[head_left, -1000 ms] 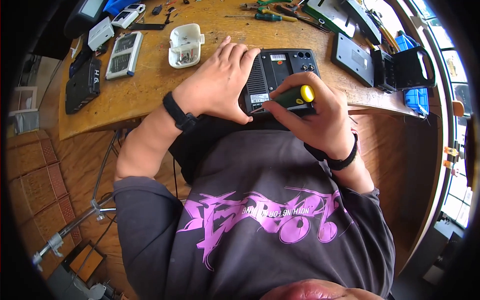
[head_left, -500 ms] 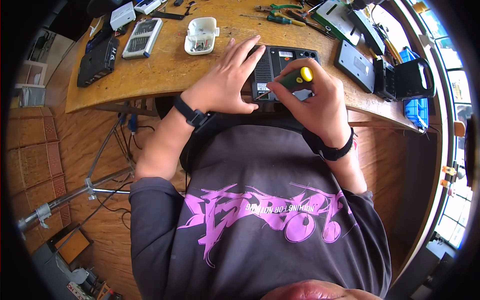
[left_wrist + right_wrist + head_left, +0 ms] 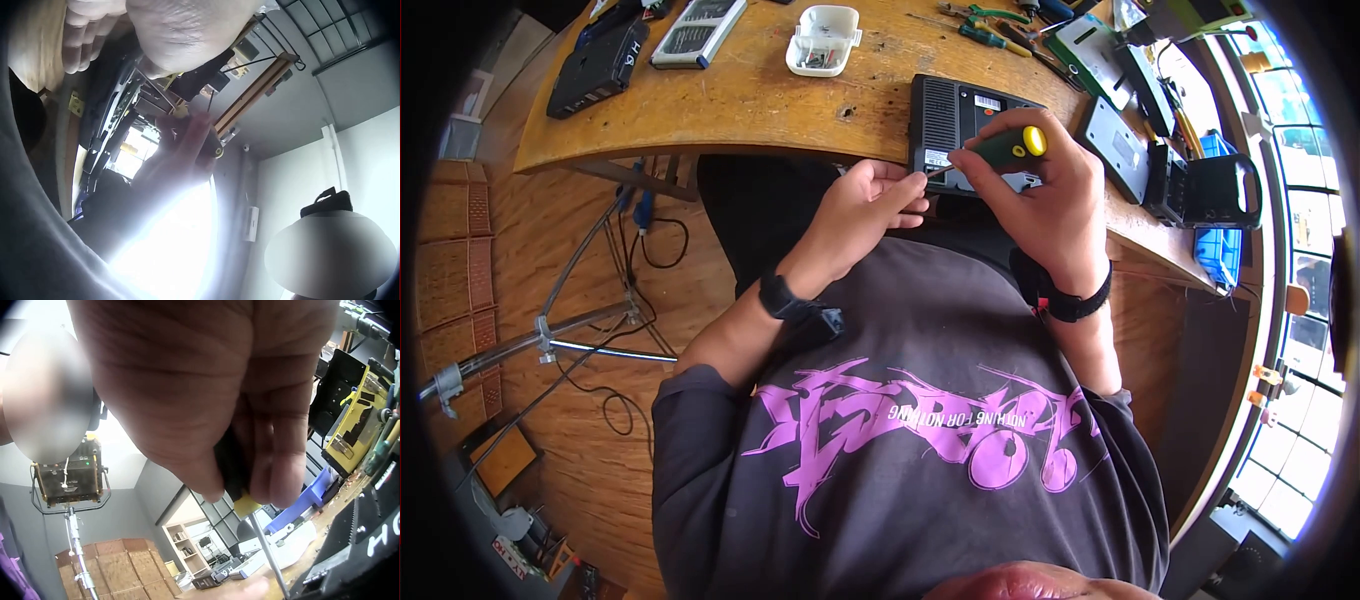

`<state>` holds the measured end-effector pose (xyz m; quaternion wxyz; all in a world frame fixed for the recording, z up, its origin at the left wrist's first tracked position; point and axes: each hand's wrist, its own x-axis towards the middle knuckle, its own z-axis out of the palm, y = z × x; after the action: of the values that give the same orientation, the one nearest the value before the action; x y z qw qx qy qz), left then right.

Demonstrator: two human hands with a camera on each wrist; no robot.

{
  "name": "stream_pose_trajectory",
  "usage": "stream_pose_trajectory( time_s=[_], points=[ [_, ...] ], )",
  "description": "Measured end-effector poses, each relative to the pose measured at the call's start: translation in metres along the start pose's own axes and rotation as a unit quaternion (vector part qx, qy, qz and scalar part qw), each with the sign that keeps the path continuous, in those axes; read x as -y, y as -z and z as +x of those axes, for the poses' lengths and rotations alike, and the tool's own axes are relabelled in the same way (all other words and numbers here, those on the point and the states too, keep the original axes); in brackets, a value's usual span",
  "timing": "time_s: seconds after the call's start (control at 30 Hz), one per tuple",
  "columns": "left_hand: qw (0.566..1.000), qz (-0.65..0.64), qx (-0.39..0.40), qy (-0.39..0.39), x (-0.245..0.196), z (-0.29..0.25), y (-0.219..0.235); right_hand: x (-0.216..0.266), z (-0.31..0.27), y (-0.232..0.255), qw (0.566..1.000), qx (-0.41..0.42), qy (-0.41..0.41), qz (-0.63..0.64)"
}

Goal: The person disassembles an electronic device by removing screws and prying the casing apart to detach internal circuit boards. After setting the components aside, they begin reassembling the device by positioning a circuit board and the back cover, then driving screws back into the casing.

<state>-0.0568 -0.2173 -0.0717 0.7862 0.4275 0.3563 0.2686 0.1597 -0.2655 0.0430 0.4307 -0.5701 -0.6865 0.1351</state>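
Note:
A screwdriver point(image 3: 1004, 149) with a green-and-yellow handle is gripped in my right hand point(image 3: 1055, 190). Its thin metal shaft point(image 3: 267, 555) points left and down, toward my left hand point(image 3: 865, 208). That hand is off the table's front edge, thumb tip right at the shaft's end; I cannot tell if it pinches anything there. Just beyond both hands lies a black device point(image 3: 941, 108) with a ribbed vent strip and a label, at the table's edge. My right hand covers part of its right side.
Left of the device stands an open white box point(image 3: 824, 42) with small metal parts. A bit set point(image 3: 699, 34) and a black case point(image 3: 600, 66) lie farther left. Pliers point(image 3: 985, 22), a grey panel point(image 3: 1114, 142) and a black handled part point(image 3: 1222, 190) sit rightward on the wooden table point(image 3: 730, 110).
My left hand has left the device, drawn back toward my body and turned, its thumb now at the screwdriver's tip. The screwdriver stays in my right hand. The head view has shifted.

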Motion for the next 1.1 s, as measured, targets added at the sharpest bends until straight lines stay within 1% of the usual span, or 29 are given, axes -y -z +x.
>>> stream_pose_trajectory(
  time_s=[0.03, 0.13, 0.33, 0.5, 0.57, 0.63, 0.7, 0.8, 0.87, 0.9, 0.97, 1.03, 1.07, 1.1],
  points=[
    [0.999, -0.014, -0.028, -0.023, 0.001, 0.002, -0.003, 0.002, 0.001, 0.0, 1.0, 0.003, -0.005, -0.007],
    [0.999, -0.035, -0.035, -0.015, 0.002, 0.0, -0.008, 0.003, 0.003, 0.002, 1.0, 0.006, -0.01, -0.011],
    [0.995, -0.095, -0.031, -0.023, 0.011, 0.002, -0.006, 0.003, 0.006, 0.002, 1.0, 0.017, -0.005, -0.004],
    [0.995, -0.092, -0.032, -0.031, 0.02, 0.007, -0.004, -0.001, 0.004, 0.0, 1.0, 0.007, -0.001, 0.004],
    [0.995, -0.089, -0.029, -0.032, 0.022, 0.006, -0.004, -0.001, 0.001, 0.002, 0.999, 0.001, -0.024, 0.024],
    [0.993, -0.103, -0.032, -0.05, 0.022, 0.006, -0.007, 0.0, 0.0, 0.005, 0.999, 0.001, -0.035, 0.029],
    [0.993, -0.098, -0.037, -0.047, 0.02, 0.004, -0.009, 0.001, -0.002, 0.009, 0.998, 0.0, -0.048, 0.032],
    [0.994, -0.094, -0.04, -0.04, 0.02, 0.003, -0.009, 0.002, -0.008, 0.013, 0.997, -0.025, -0.048, 0.058],
    [0.994, -0.093, -0.038, -0.037, 0.021, 0.005, -0.005, -0.007, -0.016, 0.021, 0.986, -0.105, -0.051, 0.121],
    [0.993, -0.106, -0.03, -0.034, 0.022, 0.005, -0.004, -0.012, -0.023, 0.03, 0.978, -0.124, -0.069, 0.154],
    [0.992, -0.118, -0.02, -0.029, 0.021, 0.006, 0.0, -0.036, -0.028, 0.048, 0.963, -0.166, -0.031, 0.21],
    [0.993, -0.115, -0.029, -0.011, 0.018, 0.006, 0.001, -0.046, -0.042, 0.066, 0.947, -0.168, -0.116, 0.248],
    [0.993, -0.115, -0.023, -0.008, 0.016, 0.005, 0.001, -0.05, -0.05, 0.073, 0.942, -0.153, -0.197, 0.222],
    [0.994, -0.104, -0.031, -0.017, 0.013, 0.004, -0.001, -0.066, -0.063, 0.087, 0.947, -0.085, -0.273, 0.147]
  ],
)
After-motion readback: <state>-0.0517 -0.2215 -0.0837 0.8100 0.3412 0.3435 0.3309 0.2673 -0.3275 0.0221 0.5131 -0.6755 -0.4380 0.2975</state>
